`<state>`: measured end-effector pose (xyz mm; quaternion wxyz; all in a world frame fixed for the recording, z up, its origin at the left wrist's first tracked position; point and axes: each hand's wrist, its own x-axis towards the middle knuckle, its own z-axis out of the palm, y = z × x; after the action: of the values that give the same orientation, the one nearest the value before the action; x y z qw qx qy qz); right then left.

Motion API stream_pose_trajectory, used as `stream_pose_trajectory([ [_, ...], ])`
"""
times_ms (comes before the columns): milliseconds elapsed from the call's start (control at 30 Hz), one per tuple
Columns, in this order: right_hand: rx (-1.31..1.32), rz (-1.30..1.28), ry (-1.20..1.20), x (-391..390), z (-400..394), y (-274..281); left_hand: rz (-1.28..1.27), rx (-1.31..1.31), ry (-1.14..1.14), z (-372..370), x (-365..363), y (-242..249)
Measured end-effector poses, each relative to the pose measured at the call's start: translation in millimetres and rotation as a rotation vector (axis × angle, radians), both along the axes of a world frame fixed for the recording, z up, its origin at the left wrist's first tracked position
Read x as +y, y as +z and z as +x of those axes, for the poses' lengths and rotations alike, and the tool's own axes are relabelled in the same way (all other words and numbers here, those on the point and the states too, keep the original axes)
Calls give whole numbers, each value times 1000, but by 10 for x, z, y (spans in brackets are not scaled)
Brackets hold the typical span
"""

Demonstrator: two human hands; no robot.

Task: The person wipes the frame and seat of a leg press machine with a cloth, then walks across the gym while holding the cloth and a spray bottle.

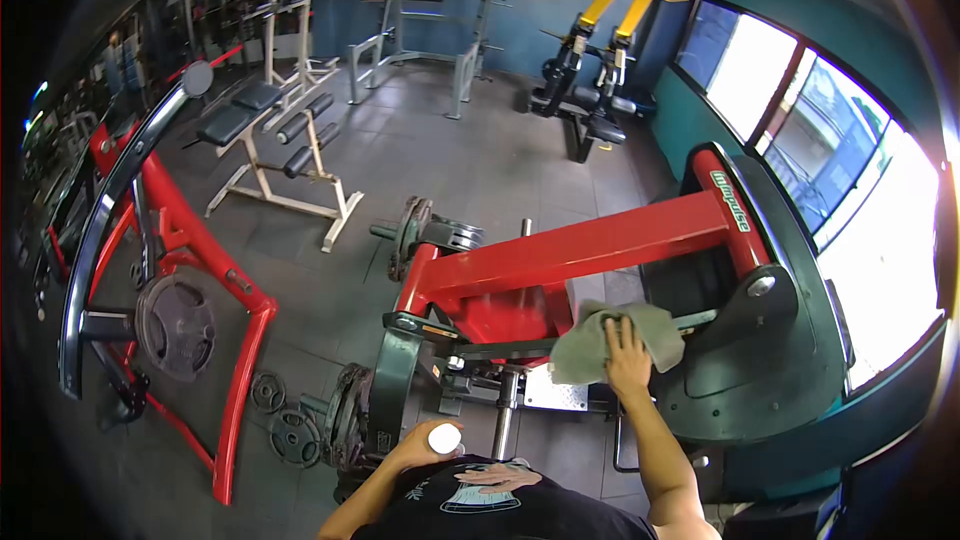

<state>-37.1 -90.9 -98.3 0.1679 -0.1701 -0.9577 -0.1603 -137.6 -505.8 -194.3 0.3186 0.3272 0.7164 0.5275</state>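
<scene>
My right hand [628, 365] presses a grey-green cloth [578, 348] against the dark side frame of a red weight machine [590, 245], just left of its black seat pad. The fingers lie over the cloth and bunch it a little. Low in front of my body, my left hand [415, 448] is wrapped round a container with a round white top [444, 438]. Most of that container is hidden below its top, so its kind does not show.
Weight plates [350, 415] hang on the machine's near left side, and loose plates [295, 435] lie by it. A red-framed machine [250, 380] stands at left. Further off are a bench [285, 195], a rack [465, 80] and a yellow-armed machine [600, 5]. Windows line the right wall.
</scene>
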Motion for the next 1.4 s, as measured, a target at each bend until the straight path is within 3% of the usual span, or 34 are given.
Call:
stream_pose_trajectory([
  [67,57,19,-159,-10,273,50,-30,18,-18,-48,44,-96],
  [167,495,-205,-100,91,723,-892,-28,7,-41,-75,123,-197],
  [333,1384,-2306,-162,-377,1263,-1277,8,51,-141,-116,304,-154],
  [433,1582,-2326,13,-414,1420,-797,2,19,-248,-152,472,-177],
  [500,1661,-2083,55,-306,1555,-500,-28,47,-316,-145,593,-111],
  [633,1807,-1242,-56,61,1731,256,-100,117,-432,-72,937,184],
  [700,1438,-1004,-364,491,1832,516,-96,122,-455,-11,1033,180],
  [800,1250,-721,-479,1156,1363,1057,-58,129,-507,113,1232,120],
  [900,1188,-575,-545,1845,915,708,-26,107,-538,310,1372,186],
  [933,1220,-574,-533,1645,814,753,-4,94,-533,365,1390,165],
  [1000,1363,-835,-514,1507,701,418,-7,76,-484,410,1428,137],
  [1033,1269,-638,-563,1327,632,185,-36,70,-446,424,1441,137],
  [1067,956,-316,-652,1047,641,14,-66,62,-405,452,1440,138],
  [1200,826,-300,-252,464,693,-805,-95,149,-356,539,1520,40],
  [1300,985,-435,-140,609,910,-118,-144,104,-349,701,1555,197],
  [1367,988,-244,-16,1110,852,38,-142,90,-365,703,1637,161],
  [1400,840,93,-144,1303,815,211,-120,104,-367,725,1654,146],
])
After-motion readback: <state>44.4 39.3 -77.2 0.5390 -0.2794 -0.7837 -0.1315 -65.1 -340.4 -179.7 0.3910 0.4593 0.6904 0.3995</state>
